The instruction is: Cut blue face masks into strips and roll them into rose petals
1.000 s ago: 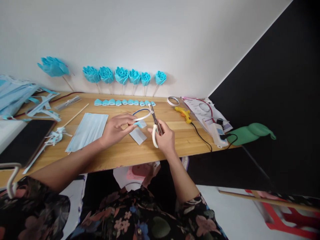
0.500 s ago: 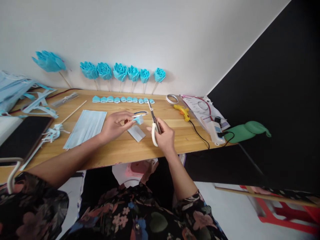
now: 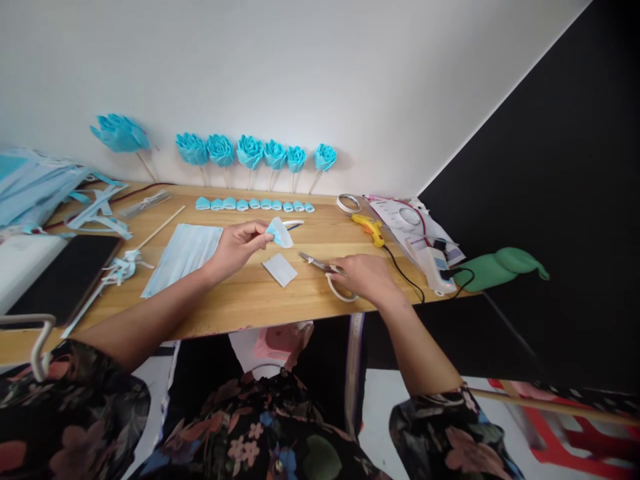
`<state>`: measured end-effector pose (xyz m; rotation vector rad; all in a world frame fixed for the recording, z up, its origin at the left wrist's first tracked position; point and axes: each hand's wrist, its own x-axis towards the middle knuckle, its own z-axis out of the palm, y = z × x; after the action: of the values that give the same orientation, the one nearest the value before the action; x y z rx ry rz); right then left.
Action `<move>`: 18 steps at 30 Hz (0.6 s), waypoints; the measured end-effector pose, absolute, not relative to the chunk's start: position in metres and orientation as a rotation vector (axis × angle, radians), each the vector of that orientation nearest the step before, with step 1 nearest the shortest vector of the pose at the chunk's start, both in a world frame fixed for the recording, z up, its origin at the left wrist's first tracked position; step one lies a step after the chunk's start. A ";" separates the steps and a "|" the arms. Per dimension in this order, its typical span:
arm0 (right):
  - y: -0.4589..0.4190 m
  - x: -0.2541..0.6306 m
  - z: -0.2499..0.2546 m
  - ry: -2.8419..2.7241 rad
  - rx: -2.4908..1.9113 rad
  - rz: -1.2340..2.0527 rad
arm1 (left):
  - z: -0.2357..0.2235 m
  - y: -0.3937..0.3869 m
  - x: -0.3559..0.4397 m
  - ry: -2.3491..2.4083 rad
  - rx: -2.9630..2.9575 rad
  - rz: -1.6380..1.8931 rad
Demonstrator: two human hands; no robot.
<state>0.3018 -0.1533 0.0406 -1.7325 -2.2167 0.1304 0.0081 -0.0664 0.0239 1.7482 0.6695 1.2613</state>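
My left hand [image 3: 239, 245] pinches a small folded piece of blue and white mask fabric [image 3: 281, 233] between thumb and fingers, raised above the table. To the right, my right hand [image 3: 364, 275] is low at the tabletop with its fingers on the white-handled scissors [image 3: 343, 288]. Their blades point left, toward a flat pale fabric rectangle [image 3: 281, 269] on the wood. Just behind the held piece lies a thin white and dark curved item [image 3: 296, 224], partly hidden. Left of my left hand is a flat blue face mask [image 3: 183, 257].
Blue fabric flowers [image 3: 250, 152] on sticks lean against the wall behind a row of small blue petals [image 3: 255, 204]. A yellow glue gun [image 3: 369, 228], tape roll [image 3: 349, 203] and power strip [image 3: 436, 270] sit right. A dark phone [image 3: 67, 280] and piled masks [image 3: 43, 187] lie left.
My right hand has moved right and down to the tabletop with the scissors, away from the fabric piece. My left hand has raised the piece slightly, and it now looks wider.
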 end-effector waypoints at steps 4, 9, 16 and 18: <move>-0.133 0.279 0.071 -2.085 -1.524 0.128 | 0.025 -0.066 0.007 0.613 1.785 1.223; -0.114 0.259 0.075 -2.119 -1.262 0.653 | 0.023 -0.065 0.007 0.540 1.803 1.176; -0.090 0.287 0.045 -1.985 -1.462 0.427 | 0.018 -0.059 0.012 0.615 1.749 1.278; -0.083 0.297 0.034 -2.023 -1.534 0.276 | 0.017 -0.058 0.012 0.633 1.753 1.288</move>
<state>0.2969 -0.0834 0.0336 -1.5337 -2.0227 0.2756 0.0120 -0.0582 0.0166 1.7525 0.6333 1.2882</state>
